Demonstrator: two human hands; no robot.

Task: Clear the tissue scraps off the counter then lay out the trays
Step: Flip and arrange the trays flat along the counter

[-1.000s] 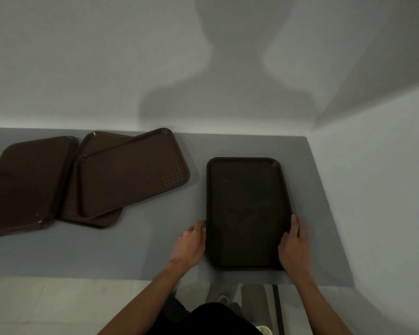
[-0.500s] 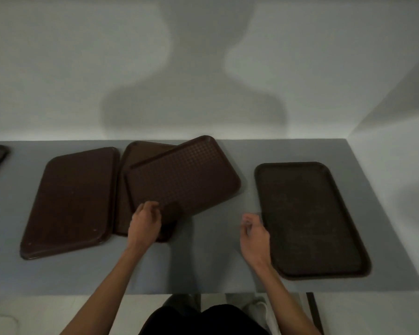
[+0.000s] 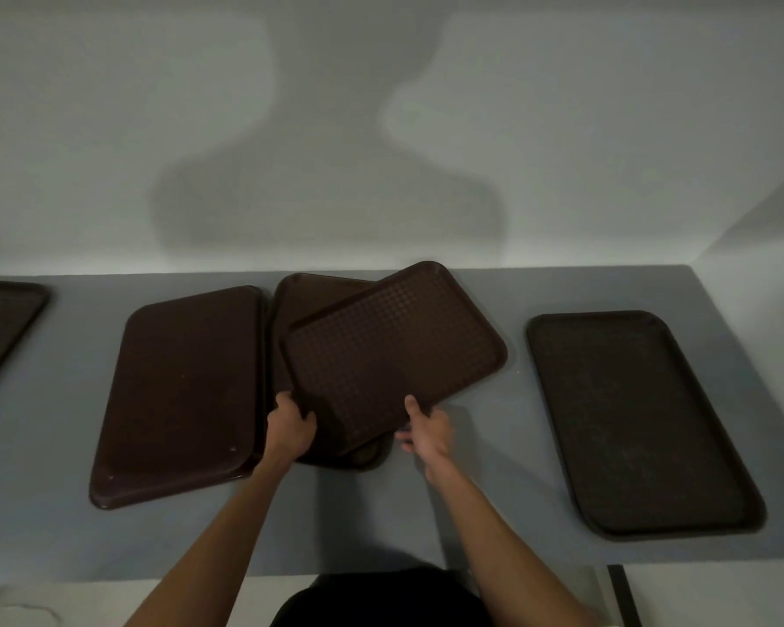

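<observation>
The grid-textured top tray (image 3: 394,350), dark brown, sat skewed across another tray (image 3: 308,296) mid-worktop (image 3: 471,491). The left hand (image 3: 290,429) gripped its near-left corner and the right hand (image 3: 428,432) pinched its near edge. The laying-out step seemed underway. Next it likely needed lifting clear and setting flat in the gap beside the right-hand tray (image 3: 630,414).

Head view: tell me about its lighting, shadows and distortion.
Head view: dim, lit from behind the camera, so a body shadow falls on the wall; head view: dark surfaces lose detail, only the top tray shows its grid; head view: wide-angle stretch skews the right tray.
</observation>
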